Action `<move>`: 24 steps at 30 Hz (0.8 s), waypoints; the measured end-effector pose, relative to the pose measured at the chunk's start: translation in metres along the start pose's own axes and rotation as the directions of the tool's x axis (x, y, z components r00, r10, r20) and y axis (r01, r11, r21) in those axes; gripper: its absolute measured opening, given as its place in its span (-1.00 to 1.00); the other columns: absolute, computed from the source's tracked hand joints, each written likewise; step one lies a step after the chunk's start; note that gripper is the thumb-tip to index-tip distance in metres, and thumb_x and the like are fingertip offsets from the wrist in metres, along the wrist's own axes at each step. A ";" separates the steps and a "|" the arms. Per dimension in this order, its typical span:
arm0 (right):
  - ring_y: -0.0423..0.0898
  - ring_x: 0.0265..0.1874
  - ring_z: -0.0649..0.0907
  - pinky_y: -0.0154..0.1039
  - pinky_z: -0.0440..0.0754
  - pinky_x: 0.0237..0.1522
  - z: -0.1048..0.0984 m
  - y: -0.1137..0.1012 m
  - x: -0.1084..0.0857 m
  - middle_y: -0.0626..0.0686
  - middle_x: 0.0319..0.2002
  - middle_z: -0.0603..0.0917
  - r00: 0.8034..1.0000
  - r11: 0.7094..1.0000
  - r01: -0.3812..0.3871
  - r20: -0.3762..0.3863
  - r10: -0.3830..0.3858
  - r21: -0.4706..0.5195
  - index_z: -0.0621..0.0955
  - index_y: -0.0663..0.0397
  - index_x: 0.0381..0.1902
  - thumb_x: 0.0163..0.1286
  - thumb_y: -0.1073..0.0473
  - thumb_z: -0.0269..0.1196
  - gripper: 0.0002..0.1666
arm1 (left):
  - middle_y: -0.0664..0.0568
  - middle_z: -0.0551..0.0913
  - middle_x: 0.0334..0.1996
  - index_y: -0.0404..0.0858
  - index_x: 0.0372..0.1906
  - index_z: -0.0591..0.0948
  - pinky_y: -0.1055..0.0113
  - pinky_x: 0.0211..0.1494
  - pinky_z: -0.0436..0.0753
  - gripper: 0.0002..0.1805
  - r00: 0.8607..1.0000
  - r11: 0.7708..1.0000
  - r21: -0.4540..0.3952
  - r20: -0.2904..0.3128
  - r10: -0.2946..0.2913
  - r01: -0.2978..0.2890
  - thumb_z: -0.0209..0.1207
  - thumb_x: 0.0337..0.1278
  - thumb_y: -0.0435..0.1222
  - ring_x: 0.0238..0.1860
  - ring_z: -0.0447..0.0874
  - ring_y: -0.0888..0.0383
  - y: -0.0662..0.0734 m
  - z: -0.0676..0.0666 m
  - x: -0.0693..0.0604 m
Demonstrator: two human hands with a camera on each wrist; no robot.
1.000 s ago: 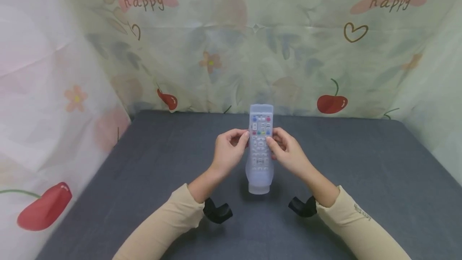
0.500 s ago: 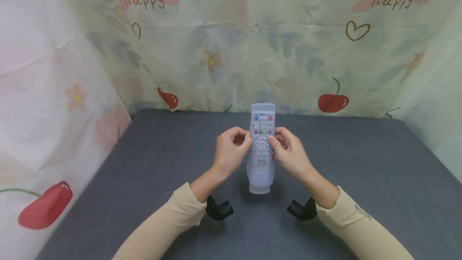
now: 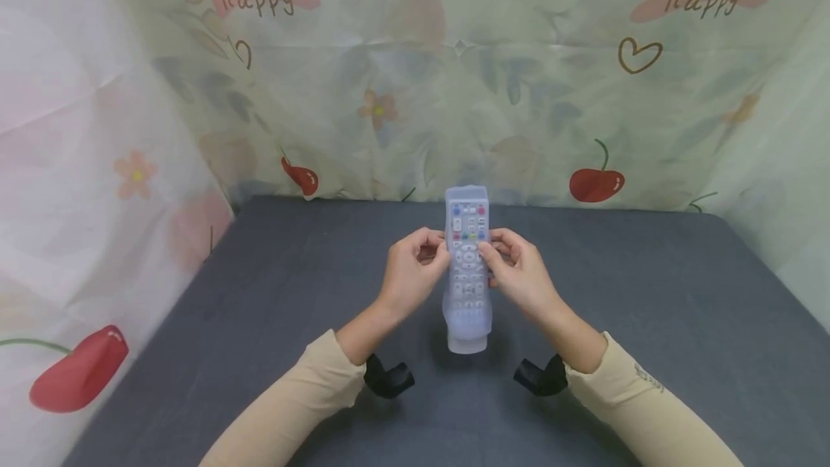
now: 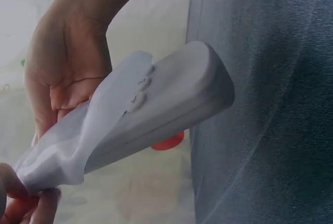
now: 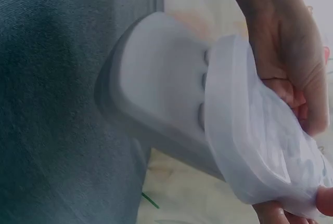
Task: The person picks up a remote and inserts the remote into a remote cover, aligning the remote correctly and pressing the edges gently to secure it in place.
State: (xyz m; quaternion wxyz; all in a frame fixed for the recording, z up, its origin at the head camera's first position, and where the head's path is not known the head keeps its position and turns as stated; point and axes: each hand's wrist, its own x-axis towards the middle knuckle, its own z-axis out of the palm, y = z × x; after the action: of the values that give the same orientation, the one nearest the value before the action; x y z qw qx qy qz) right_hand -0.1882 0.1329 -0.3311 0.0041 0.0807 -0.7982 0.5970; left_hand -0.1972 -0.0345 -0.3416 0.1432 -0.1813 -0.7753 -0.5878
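Observation:
Between both hands stands a pale remote control (image 3: 467, 345) in a translucent soft sleeve (image 3: 467, 316), seen in the head view with its button side toward me. The sleeve covers most of it; the bare lower end (image 4: 195, 70) sticks out, with a few buttons at the sleeve's edge. My left hand (image 3: 413, 272) pinches the sleeved left side between thumb and fingers. On the right side my right hand (image 3: 522, 276) grips likewise, its thumb on the front face. In the right wrist view the sleeve's rim (image 5: 229, 109) stands away from the remote's surface.
A dark grey cloth-covered table (image 3: 311, 294) lies beneath the hands. Patterned fabric (image 3: 421, 114) hangs behind it and at the sides. Black curved pieces (image 3: 389, 378) project inward from both wrists, below the remote.
The remote and its sleeve shift slightly right, then back left, with the lower end now a little nearer to me. Both hands keep their hold with little movement.

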 end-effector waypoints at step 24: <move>-0.03 -0.21 0.71 -0.12 0.70 -0.27 -0.005 0.001 0.002 0.30 -0.08 0.60 0.993 0.993 0.062 0.111 -0.051 -0.100 0.46 0.25 0.11 0.39 0.10 0.13 -0.57 | -0.20 0.61 -0.44 -0.41 -0.15 0.61 0.47 -0.53 0.52 -0.72 0.986 0.989 -0.032 0.087 -0.139 0.142 0.18 0.19 -0.24 -0.52 0.68 0.16 0.005 -0.003 0.007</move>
State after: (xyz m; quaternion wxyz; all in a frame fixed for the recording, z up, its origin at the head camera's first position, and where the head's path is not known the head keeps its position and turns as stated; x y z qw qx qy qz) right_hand -0.1909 0.1377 -0.3304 -0.0181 0.1351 -0.8246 0.5491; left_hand -0.2009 -0.0353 -0.3339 0.0650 -0.1536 -0.7801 -0.6030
